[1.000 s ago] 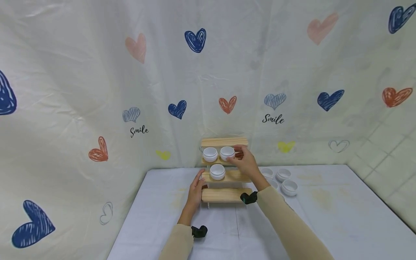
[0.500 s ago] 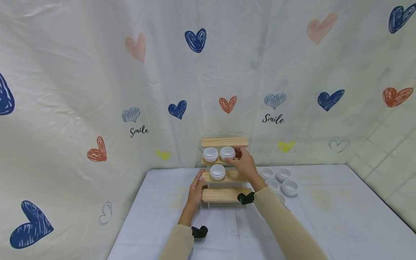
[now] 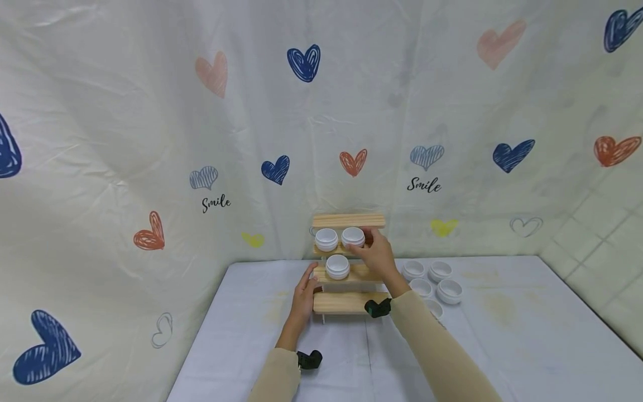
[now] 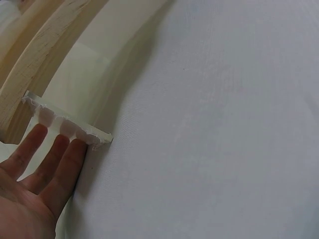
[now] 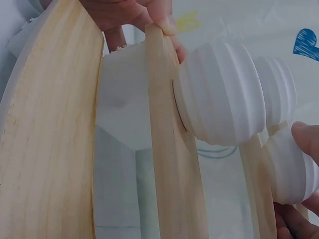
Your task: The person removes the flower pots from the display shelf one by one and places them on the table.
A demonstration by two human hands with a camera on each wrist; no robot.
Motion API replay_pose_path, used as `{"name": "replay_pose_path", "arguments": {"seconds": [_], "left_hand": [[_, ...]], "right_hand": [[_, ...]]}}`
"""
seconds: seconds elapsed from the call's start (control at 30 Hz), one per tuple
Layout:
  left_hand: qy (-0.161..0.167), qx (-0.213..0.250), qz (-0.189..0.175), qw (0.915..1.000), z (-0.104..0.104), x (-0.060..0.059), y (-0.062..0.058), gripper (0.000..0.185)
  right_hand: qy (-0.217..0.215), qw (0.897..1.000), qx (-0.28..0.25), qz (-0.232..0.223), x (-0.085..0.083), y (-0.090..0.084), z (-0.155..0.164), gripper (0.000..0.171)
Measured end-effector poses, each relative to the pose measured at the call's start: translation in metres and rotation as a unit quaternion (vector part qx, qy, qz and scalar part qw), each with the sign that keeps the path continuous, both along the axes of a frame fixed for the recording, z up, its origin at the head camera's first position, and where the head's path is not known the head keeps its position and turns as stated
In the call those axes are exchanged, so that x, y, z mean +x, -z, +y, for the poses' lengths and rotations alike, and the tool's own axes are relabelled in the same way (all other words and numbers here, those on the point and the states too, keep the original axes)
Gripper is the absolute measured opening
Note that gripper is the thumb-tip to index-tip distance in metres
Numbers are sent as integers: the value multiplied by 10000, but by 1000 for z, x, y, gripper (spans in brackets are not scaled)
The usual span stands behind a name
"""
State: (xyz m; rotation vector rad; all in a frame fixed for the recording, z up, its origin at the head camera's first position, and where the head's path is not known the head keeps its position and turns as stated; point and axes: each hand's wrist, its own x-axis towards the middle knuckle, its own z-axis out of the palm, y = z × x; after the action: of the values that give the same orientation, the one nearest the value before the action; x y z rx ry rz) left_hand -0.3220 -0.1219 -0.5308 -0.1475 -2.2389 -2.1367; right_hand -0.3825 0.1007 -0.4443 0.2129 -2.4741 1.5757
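A tiered stand with several light wooden shelves (image 3: pixel 346 303) stands at the table's back. My right hand (image 3: pixel 378 254) pinches a small white bowl (image 3: pixel 353 237) on its second shelf from the top, thumb in front and fingers at the right side. Left of it on that shelf sits another white bowl (image 3: pixel 326 239). A third white bowl (image 5: pixel 222 94) sits one shelf lower. My left hand (image 3: pixel 303 293) holds the stand's left side; in the right wrist view its thumb (image 5: pixel 162 17) lies on a shelf end. In the left wrist view, fingertips touch the pale side support (image 4: pixel 67 122).
Several more white bowls (image 3: pixel 449 291) are grouped on the white-covered table (image 3: pixel 502 335), right of the stand and partly behind the right sleeve (image 3: pixel 437 346). A white curtain (image 3: pixel 321 111) printed with hearts hangs right behind the stand.
My right forearm has shifted slightly left, uncovering more of the grouped bowls. The hand still pinches the same bowl, and the left hand stays at the stand's side.
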Motion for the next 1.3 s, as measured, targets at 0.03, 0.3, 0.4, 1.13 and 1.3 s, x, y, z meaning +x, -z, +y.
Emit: {"name": "replay_pose_path", "arguments": {"seconds": [0.03, 0.3, 0.4, 1.13, 1.3], "left_hand": [[7, 20, -29, 10000, 0, -3, 3, 48], [-224, -28, 53, 9997, 3, -19, 30, 47], [-286, -33, 104, 9995, 4, -19, 32, 47], [-368, -70, 112, 9992, 4, -17, 31, 45], [-290, -27, 47, 9996, 3, -17, 29, 46]], "right_hand": [[2, 10000, 15, 9, 0, 0, 0, 65], [-33, 9999, -36, 102, 0, 1, 1, 62], [-23, 10000, -43, 77, 1, 0, 1, 60], [-209, 9994, -218, 160, 7, 1, 6, 60], [-220, 9987, -389, 233, 8, 2, 7, 60]]}}
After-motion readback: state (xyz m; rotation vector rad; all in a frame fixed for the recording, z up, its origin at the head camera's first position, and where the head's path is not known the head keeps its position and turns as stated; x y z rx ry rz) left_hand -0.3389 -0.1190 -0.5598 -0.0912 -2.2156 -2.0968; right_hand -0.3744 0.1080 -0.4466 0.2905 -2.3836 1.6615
